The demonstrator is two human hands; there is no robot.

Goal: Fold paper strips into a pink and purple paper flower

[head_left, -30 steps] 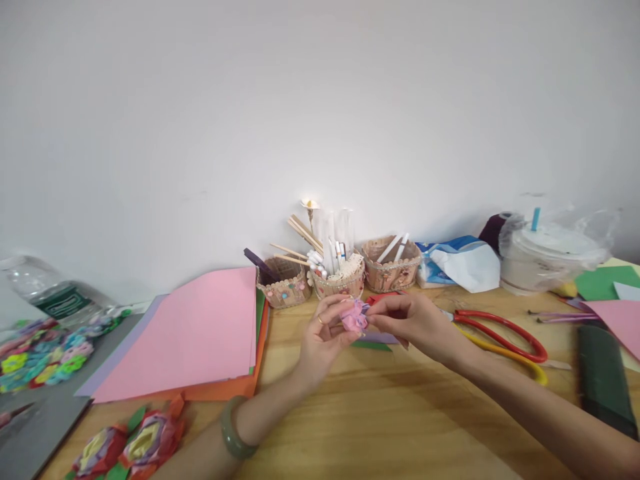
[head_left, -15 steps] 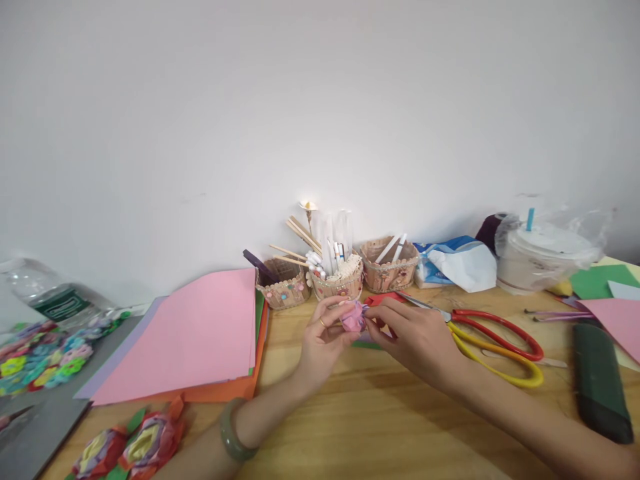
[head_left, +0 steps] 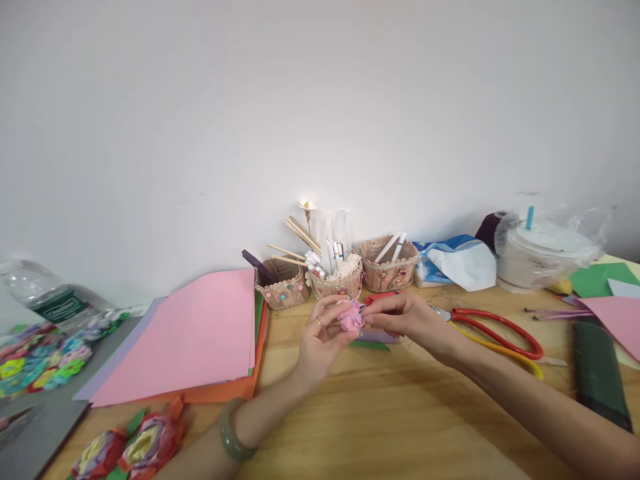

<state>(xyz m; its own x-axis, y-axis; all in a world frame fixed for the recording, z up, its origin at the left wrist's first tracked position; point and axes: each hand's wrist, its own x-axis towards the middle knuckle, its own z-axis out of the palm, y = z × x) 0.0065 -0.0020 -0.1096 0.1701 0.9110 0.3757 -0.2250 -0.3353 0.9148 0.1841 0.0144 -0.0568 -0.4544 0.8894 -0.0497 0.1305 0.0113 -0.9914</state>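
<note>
A small pink and purple paper flower (head_left: 351, 316) is held above the middle of the table. My left hand (head_left: 320, 337) has its fingers closed around the flower's left side. From the right, my right hand (head_left: 405, 319) pinches the flower's edge between thumb and fingers. Beneath and behind the hands lie red paper (head_left: 383, 297), a purple strip (head_left: 379, 336) and a green strip (head_left: 370, 346). Red and yellow handled scissors (head_left: 500, 323) lie right of my right hand, their blades mostly hidden behind it. Two finished-looking paper flowers (head_left: 150, 443) rest at the lower left.
Coloured paper sheets (head_left: 185, 340) are stacked at left, beside a grey board (head_left: 55, 427) and a plastic bottle (head_left: 55, 297). Decorated baskets (head_left: 390, 270) with pens and sticks line the wall. A tissue pack (head_left: 453, 260), a lidded cup (head_left: 545, 257) and a dark green case (head_left: 600, 373) are at right.
My right hand has turned and risen slightly, its fingers now straighter at the flower's edge. The purple and green strips show more, and the forearm covers more of the scissors. My left hand keeps its hold.
</note>
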